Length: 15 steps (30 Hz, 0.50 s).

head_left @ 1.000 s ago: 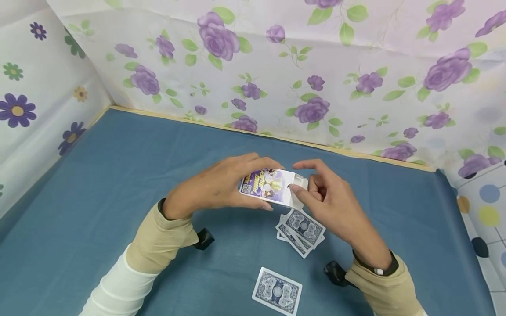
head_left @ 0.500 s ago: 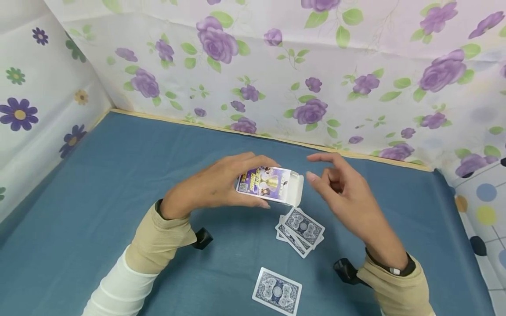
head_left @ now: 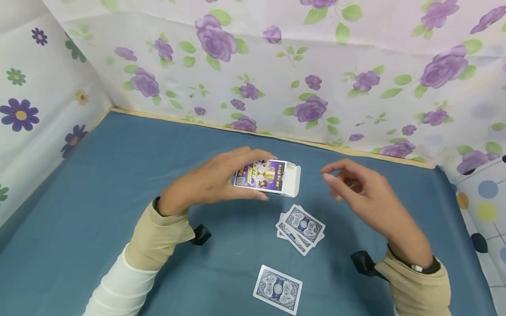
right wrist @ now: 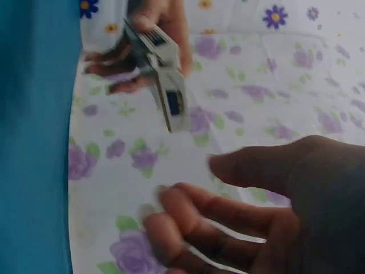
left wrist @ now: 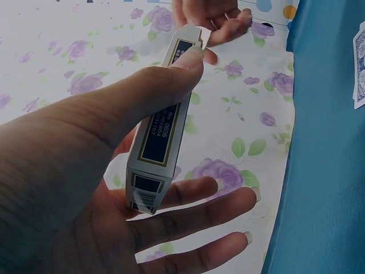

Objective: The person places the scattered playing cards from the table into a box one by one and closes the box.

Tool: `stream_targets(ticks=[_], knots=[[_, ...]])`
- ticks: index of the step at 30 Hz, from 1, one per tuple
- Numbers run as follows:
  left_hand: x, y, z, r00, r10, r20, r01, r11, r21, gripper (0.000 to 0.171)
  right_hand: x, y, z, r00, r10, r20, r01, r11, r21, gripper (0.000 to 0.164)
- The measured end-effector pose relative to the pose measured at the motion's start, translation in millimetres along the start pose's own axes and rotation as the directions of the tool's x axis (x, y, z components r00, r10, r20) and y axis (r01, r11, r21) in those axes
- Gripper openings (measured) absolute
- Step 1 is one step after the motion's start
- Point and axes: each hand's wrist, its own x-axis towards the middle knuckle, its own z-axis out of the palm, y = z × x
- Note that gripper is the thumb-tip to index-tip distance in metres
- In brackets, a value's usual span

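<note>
My left hand grips a playing card box between thumb and fingers, above the blue cloth. The box has a purple printed face with a gold trophy, and its flap end stands open toward the right. In the left wrist view, the thumb presses the box's narrow dark side. My right hand hovers to the right of the box, apart from it, fingers loosely bent with nothing between them. Below the box, a small fanned pile of blue-backed playing cards lies face down.
A single face-down card lies nearer to me on the blue cloth. Behind the table hangs a floral wall covering, with yellow edging along the cloth's far side. A black wrist device sticks out under each forearm.
My right hand has let go of the box's flap and drawn away to the right. My left hand has shifted the box slightly left and up. The cards lie where they were.
</note>
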Motion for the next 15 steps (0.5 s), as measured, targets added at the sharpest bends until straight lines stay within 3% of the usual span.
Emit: stream_targets(ticks=[4, 10, 15], knots=[[-1.6, -2.9, 1.8, 1.000, -0.012, -0.008, 0.012, 1.000, -0.005, 0.066, -2.6, 12.8, 4.9, 1.000, 0.019, 0.012, -0.019, 1.000, -0.012, 0.025], [0.2, -4.6, 1.9, 1.000, 0.007, -0.011, -0.007, 1.000, -0.021, 0.066, -11.5, 36.8, 35.7, 0.993, 0.101, 0.067, -0.100, 0.995, -0.011, 0.029], [0.9, -4.9, -1.5, 1.000, 0.026, -0.013, -0.026, 1.000, -0.005, 0.067, -10.4, 53.5, 58.9, 0.988, 0.118, 0.097, -0.122, 0.992, 0.031, 0.033]])
